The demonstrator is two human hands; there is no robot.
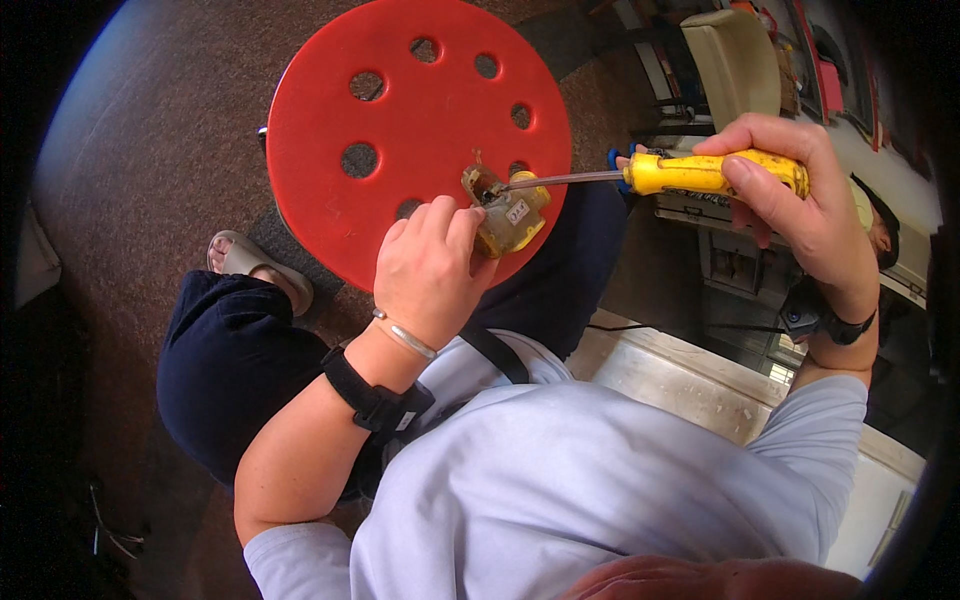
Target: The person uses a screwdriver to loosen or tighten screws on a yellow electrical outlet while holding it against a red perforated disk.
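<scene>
One housing [518, 222] near stool [440, 130] edge, room leftward

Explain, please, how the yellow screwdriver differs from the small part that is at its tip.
Shape: the screwdriver is long and slim, while the small part is short and blocky. Colour: the screwdriver has a bright yellow handle and grey shaft; the small part is murky yellow-brown with a white label. Grip: the right hand holds the screwdriver, the left hand the small part. Both show yellow and look worn or dirty.
</scene>
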